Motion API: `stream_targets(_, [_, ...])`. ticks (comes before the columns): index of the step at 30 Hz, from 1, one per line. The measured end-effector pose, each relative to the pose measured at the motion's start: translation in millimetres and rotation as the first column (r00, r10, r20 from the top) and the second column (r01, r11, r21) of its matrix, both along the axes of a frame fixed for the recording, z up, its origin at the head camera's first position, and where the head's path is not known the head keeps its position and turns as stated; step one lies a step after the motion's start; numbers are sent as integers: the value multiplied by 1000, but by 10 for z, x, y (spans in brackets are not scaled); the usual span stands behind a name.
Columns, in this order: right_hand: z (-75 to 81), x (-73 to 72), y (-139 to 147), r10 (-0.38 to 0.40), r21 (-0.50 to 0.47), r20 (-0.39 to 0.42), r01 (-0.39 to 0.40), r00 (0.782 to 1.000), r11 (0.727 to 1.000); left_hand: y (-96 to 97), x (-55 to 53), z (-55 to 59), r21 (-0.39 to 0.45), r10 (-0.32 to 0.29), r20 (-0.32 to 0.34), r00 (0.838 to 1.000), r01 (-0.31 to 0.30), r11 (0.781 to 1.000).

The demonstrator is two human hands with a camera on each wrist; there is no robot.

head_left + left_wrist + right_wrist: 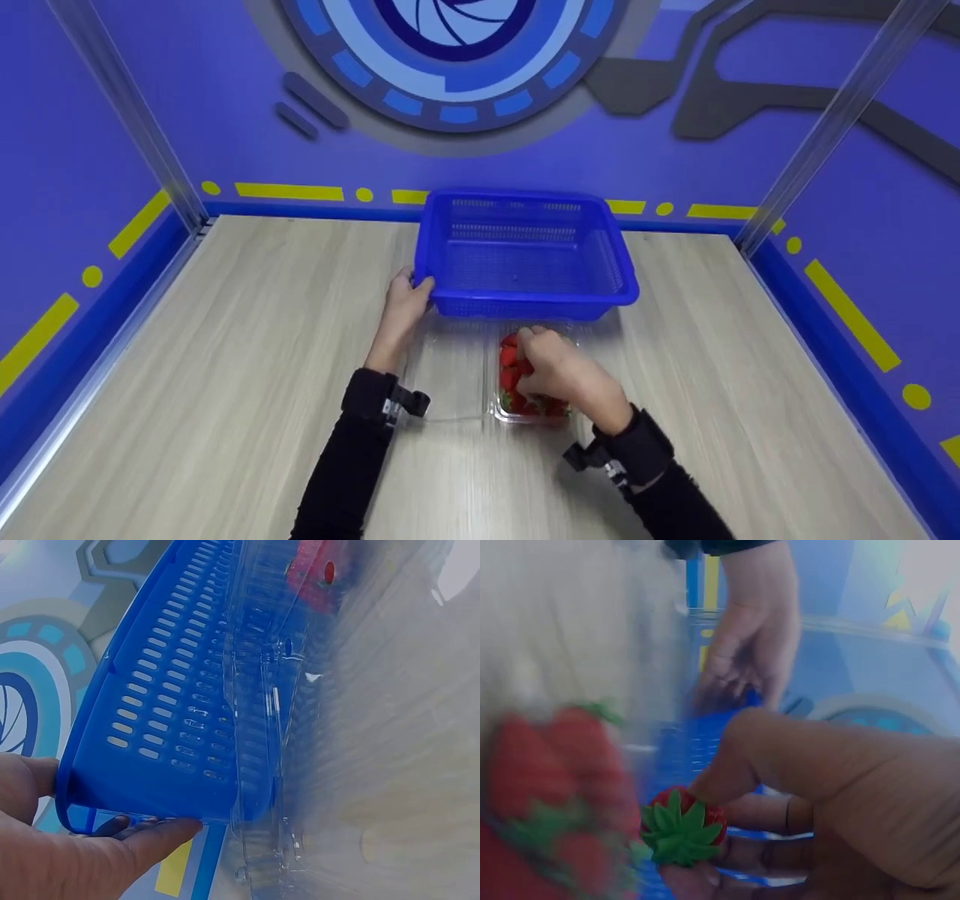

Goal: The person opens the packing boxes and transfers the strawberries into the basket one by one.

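My left hand (406, 309) grips a blue plastic basket (525, 294) at its left front corner. In the left wrist view the thumb and fingers lie on either side of its rim. Just in front of the basket is a clear plastic box (529, 418) full of red strawberries (510, 377). Over that box my right hand (568, 369) reaches in from the right. The right wrist view shows it pinching a strawberry (681, 834) with green leaves between thumb and fingers, beside the other strawberries.
The box's clear lid (450, 386) lies opened out to the left, flat on the wooden table (262, 360). Behind the basket rises a blue printed wall (360, 161), and side walls stand left and right. Through the basket's top its slotted floor shows.
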State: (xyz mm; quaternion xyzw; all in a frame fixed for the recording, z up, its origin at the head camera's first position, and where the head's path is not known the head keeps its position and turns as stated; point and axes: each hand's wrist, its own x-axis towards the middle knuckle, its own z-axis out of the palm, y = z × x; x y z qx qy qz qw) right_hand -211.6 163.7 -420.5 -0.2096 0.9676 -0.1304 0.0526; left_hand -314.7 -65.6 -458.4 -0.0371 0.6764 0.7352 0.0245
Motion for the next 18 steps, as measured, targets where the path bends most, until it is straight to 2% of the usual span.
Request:
stream_targets(6, [438,-204,84,59,-3,-85,-59,995,998,10,-5,12,-26,-1,-6,1000,1,1000])
stream_targets(10, [651,-475,226,65,-51,-167,-74,984,996,34,-15,17,-32,-11,-8,1000,11,999])
stream_targets(15, [721,-907,441,69,-57,-297,-90,952,994,28,-16,8,-39,-6,3,1000,6,999])
stream_targets(18, [672,-1128,549,26,-69,-302,-49,953,996,15,-13,12,-43,10,-4,1000,-10,999])
